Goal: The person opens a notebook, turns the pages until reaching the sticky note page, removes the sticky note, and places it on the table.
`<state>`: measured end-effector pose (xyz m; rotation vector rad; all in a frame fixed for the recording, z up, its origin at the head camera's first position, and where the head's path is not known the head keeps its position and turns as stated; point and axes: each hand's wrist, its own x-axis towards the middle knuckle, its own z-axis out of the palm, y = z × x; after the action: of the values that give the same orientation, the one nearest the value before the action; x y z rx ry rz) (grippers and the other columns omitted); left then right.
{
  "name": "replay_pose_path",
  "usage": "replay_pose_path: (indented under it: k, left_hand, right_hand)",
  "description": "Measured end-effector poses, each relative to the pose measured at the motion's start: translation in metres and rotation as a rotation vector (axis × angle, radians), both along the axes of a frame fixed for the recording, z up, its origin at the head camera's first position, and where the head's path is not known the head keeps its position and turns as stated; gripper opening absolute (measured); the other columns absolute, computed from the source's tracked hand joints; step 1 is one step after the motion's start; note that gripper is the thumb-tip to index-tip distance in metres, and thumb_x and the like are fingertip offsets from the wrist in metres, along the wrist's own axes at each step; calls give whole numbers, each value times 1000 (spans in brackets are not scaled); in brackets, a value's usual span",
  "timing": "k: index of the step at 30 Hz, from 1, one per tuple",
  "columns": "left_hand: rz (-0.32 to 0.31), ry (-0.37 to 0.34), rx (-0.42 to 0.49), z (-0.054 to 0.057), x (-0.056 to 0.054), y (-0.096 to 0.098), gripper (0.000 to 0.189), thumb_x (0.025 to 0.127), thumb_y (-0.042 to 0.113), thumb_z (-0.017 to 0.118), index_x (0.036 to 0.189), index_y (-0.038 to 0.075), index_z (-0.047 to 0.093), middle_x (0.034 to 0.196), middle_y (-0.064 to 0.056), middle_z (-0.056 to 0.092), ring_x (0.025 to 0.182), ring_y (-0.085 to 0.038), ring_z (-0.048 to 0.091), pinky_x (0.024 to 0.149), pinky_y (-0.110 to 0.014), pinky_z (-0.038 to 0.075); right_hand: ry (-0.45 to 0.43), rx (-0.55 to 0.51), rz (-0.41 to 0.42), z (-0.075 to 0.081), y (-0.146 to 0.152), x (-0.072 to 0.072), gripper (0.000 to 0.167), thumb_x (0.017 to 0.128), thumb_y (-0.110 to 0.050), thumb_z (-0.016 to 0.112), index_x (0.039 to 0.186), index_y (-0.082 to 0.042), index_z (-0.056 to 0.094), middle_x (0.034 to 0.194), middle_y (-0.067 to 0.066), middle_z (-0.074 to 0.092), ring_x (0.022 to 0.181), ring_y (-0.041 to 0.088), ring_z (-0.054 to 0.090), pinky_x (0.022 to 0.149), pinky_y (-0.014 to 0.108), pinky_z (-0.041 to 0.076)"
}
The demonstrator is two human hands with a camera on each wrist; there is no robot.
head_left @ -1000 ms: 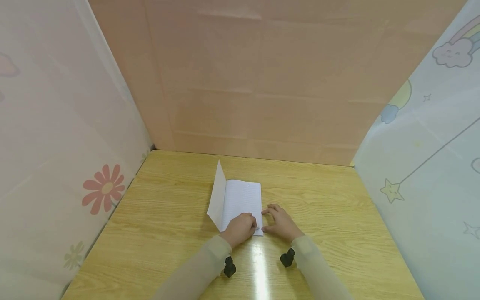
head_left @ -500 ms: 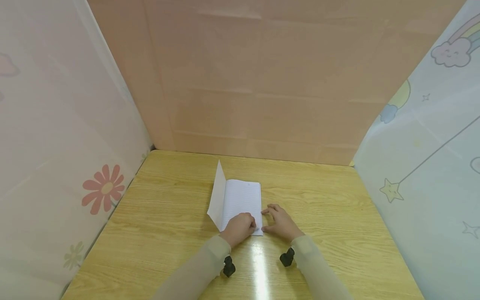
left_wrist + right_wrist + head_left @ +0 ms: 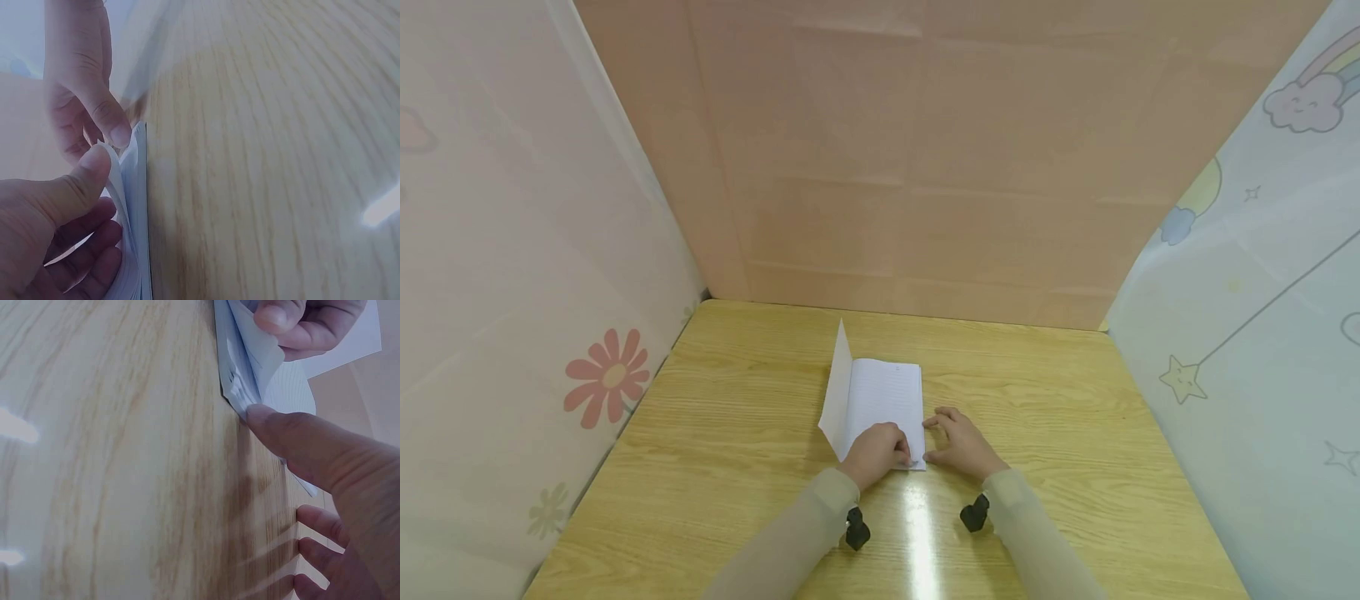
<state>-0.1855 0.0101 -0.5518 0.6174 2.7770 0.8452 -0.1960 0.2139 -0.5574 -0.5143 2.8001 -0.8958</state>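
A notebook [image 3: 883, 396] with ruled white pages lies open on the table, its front cover [image 3: 837, 400] standing up on the left. At its lower right corner my left hand [image 3: 874, 454] pinches a few pages [image 3: 269, 356] between thumb and fingers, lifting them off the stack, as the right wrist view shows. My right hand [image 3: 962, 447] sits at the right edge with fingers spread and loosely bent. Its thumb [image 3: 275, 425] touches the corner of the lower pages, while its other fingertips rest on the table beside the notebook.
The wooden table [image 3: 760, 492] extends around the notebook. An orange-brown backdrop [image 3: 910, 167] rises along its far edge. Patterned sheets flank it, one with a red flower [image 3: 613, 375] on the left, another with a star [image 3: 1183, 379] on the right.
My left hand has shifted slightly left with the page corner, which is now lifted and bent a little more. The raised cover leans slightly further right. My right hand stays put.
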Motion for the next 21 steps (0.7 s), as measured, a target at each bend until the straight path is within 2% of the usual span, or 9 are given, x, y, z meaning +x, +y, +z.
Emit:
replay_pose_path:
  k: [10,16,21]
  left_hand:
    - [9,-42,59,-3,-2,-2,17,76,24,81,66,20,68,68,13,53,63,-1,46,63,-19,42]
    - [6,-38,67,-1,-1,-3,16,74,24,82,68,19,68,70,12,54,64,-1,47,64,-20,43]
    - [4,-28,91,-1,0,-3,10,79,17,78,77,18,69,74,11,59,69,-2,51,68,-21,45]
  right_hand:
    - [-15,-2,6,-4,2,-1,50,76,-28,83,119,-13,63,146,19,41,132,42,41,105,57,36]
    - [-15,1,4,-5,2,-1,50,76,-28,83,119,-14,63,146,19,41,132,42,41,105,57,36]
    - [-10,2,2,-5,2,-2,50,76,-28,83,119,-14,63,145,19,41,132,42,41,106,57,36]
